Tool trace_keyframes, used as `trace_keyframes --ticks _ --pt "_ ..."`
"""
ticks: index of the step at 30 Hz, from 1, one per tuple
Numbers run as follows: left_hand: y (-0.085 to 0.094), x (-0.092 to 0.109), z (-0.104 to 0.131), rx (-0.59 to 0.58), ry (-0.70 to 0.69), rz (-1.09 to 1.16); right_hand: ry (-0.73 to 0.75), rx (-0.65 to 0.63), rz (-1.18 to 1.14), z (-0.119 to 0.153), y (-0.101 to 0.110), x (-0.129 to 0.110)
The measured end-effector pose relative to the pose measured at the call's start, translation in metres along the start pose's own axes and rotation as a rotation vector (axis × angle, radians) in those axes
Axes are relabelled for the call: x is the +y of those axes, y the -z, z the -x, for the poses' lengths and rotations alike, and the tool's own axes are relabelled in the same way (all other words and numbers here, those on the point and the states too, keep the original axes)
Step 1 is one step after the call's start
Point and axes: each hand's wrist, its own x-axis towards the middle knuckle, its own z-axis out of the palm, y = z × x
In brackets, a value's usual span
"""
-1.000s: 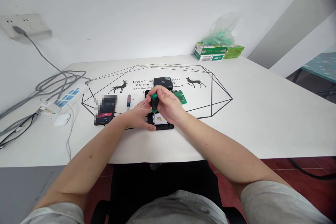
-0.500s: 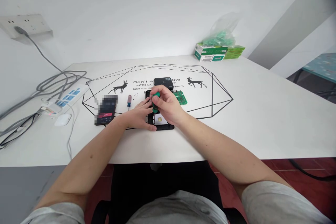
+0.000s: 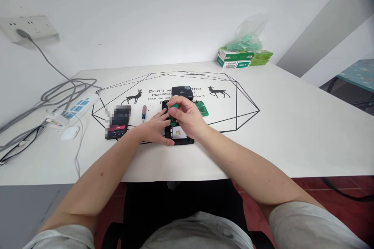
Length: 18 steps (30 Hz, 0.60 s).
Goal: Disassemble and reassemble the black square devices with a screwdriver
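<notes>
Well, two screwdrivers (image 3: 173, 115) (one right-held (image 3: 187, 118)).

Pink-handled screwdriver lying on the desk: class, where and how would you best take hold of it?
Grip the handle of the screwdriver from above, fingers closing on its left and right sides. It is the thick part, lies lengthwise away from the person, and looks open on both sides. I'd avoid the thin shaft, which points back towards the left arm.
</notes>
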Motion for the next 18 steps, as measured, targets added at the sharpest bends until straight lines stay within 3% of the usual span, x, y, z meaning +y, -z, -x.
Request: trace_keyframes --ticks 5,12,18 --pt "0.0007 0.0010 -0.0004 -0.034 0.016 -0.002 -0.126 -0.046 -0.102 0.0022 -0.0010 -0.0012" --pt "0.0018 0.0026 0.0005 -0.058 0.037 0.007 0.022 0.023 0.069 0.0001 -0.0004 -0.0003" --pt "-0.0027 -0.0037 -0.0010 -0.010 -0.003 0.015 -0.122 -0.036 -0.091 0.0036 -0.0011 -0.0048"
